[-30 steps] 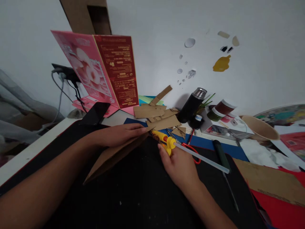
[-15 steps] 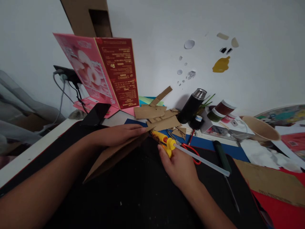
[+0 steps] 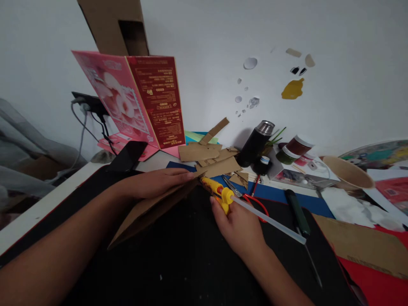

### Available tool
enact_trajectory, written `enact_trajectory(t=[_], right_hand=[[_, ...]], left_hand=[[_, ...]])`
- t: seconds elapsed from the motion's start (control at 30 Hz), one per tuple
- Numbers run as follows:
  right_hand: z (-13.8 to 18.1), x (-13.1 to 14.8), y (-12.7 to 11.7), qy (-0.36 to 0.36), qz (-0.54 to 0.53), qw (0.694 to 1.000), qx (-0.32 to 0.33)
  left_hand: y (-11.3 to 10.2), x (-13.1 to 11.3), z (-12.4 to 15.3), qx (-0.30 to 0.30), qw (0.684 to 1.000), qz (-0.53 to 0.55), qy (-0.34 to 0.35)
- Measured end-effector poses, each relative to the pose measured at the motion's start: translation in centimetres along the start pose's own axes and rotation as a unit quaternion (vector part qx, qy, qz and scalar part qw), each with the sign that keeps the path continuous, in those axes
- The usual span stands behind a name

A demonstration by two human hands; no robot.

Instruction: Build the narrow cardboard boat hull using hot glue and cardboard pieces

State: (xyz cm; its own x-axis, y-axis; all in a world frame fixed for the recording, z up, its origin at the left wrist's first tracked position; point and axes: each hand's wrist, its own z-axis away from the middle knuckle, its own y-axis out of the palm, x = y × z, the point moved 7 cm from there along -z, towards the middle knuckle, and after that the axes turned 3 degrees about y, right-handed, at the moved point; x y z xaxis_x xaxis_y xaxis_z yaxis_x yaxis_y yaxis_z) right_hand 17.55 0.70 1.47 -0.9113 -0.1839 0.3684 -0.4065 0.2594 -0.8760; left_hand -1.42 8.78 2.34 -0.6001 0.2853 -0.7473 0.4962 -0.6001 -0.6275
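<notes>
My left hand [image 3: 164, 182] grips a folded piece of cardboard [image 3: 137, 219] along its upper edge, tilted above the black mat [image 3: 178, 272]. My right hand [image 3: 240, 227] is wrapped around a yellow hot glue gun [image 3: 216, 187]. A long translucent glue stick [image 3: 270, 219] sticks out of the gun's back end towards the right. The gun's dark-stained nozzle end is close to the cardboard's far corner; whether they touch I cannot tell. Behind the gun lie red-handled scissors [image 3: 259, 208] and several cardboard scraps [image 3: 219, 165].
A black thermos [image 3: 256, 144] stands at the back beside paint jars [image 3: 296, 148]. To the right lies a dark green-handled screwdriver-like tool [image 3: 296, 212], near a cardboard strip [image 3: 360, 246]. At the left are a phone [image 3: 127, 155] and a standing pink-and-red folder [image 3: 153, 97].
The view has shifted slightly, so the background sits a little lower. Both hands keep their holds, and the glue gun stays at the cardboard's far corner.
</notes>
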Motion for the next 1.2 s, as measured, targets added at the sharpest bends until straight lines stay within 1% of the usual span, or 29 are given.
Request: enact_trajectory(t=[0.2,0.37,0.7,0.83,1.0,1.2], right_hand=[[-0.29,-0.18,-0.05,0.003,-0.012,1.000,0.006],[-0.33,-0.39,0.14,0.009,-0.022,1.000,0.012],[-0.27,-0.23,0.21,0.006,-0.025,1.000,0.013],[-0.33,-0.36,0.13,0.011,-0.019,1.000,0.018],[-0.27,-0.39,-0.01,0.004,-0.015,1.000,0.002],[-0.33,-0.54,-0.09,0.000,-0.012,1.000,-0.015]], left_hand=[[-0.02,0.09,0.16,0.001,1.000,-0.007,-0.005],[0.07,0.14,0.08,-0.001,1.000,0.008,-0.012],[0.12,0.07,-0.04,0.005,1.000,0.014,-0.005],[0.16,-0.04,-0.12,0.008,1.000,-0.002,0.000],[0.13,0.16,-0.13,0.001,1.000,-0.002,-0.011],[0.23,0.63,-0.12,-0.001,1.000,0.022,-0.004]])
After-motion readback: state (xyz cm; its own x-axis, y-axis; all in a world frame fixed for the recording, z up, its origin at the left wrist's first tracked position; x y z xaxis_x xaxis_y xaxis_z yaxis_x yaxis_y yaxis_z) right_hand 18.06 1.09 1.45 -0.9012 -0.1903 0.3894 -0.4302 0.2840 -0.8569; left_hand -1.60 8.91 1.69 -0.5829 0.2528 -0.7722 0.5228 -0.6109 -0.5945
